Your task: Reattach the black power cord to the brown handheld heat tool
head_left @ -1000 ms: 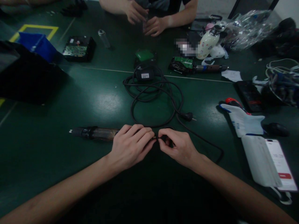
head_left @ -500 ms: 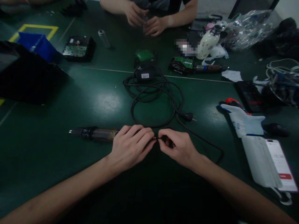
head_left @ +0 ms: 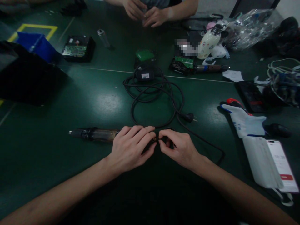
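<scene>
A dark electric screwdriver (head_left: pixel 98 134) lies on the green table with its bit pointing left. My left hand (head_left: pixel 131 143) is wrapped over its rear end, hiding that part. At that end, between the fingertips, a small brass-coloured round socket shows. My right hand (head_left: pixel 178 145) is closed in a pinch just to the right of the socket, on the end of a black cable. The tip of that cable is mostly hidden by the fingers. More of the black cable (head_left: pixel 201 138) runs out to the right of this hand, and a narrow gap separates the two hands.
Beyond my hands lie a coiled cord with a black power adapter (head_left: pixel 144 75) and a plug (head_left: pixel 188 117). At right are a glove (head_left: pixel 248 123), a face mask (head_left: pixel 261 162) and a phone (head_left: pixel 281 162). Hard drives (head_left: pixel 78 48) and another person's hands (head_left: pixel 152 15) are across the table.
The brass socket at the screwdriver's end has turned more into view as my left fingers shifted slightly. My right hand stays nearly still. The other person's hands moved up a little.
</scene>
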### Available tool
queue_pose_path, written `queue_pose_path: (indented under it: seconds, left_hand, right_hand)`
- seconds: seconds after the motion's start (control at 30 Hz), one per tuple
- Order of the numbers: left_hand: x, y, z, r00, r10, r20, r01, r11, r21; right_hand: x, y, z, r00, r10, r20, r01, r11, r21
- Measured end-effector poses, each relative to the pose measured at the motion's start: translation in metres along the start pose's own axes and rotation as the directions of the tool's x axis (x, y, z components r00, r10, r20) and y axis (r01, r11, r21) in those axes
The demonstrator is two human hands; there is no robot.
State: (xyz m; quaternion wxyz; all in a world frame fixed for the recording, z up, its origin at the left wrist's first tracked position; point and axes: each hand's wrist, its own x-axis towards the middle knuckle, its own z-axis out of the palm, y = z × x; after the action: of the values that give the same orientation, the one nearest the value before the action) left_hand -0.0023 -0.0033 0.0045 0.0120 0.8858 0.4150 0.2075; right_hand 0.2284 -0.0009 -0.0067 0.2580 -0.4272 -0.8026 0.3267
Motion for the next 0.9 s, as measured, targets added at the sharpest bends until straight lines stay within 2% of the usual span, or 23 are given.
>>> queue_pose_path:
  seconds: [0.4,0.63,0.77,0.9]
  left_hand:
    - [0.001,-0.002,0.002,1.0,-0.013,-0.004,0.013,1.0,-0.001]
    - [0.001,-0.002,0.001,0.994,0.112,0.001,-0.112,0.99,0.086]
    - [0.0,0.0,-0.001,0.992,0.123,0.021,-0.125,0.987,0.105]
    - [-0.008,-0.001,-0.002,0.992,0.121,0.035,-0.125,0.985,0.119]
  right_hand:
    - [-0.001,0.001,0.0,1.0,-0.008,-0.002,0.008,1.0,0.007]
    - [-0.001,0.002,0.0,1.0,-0.014,0.003,0.014,1.0,0.018]
    - [-0.001,-0.007,-0.009,0.999,-0.031,0.032,0.031,1.0,0.001]
    - [-0.008,-0.027,-0.026,0.998,-0.022,0.053,0.027,0.994,-0.108]
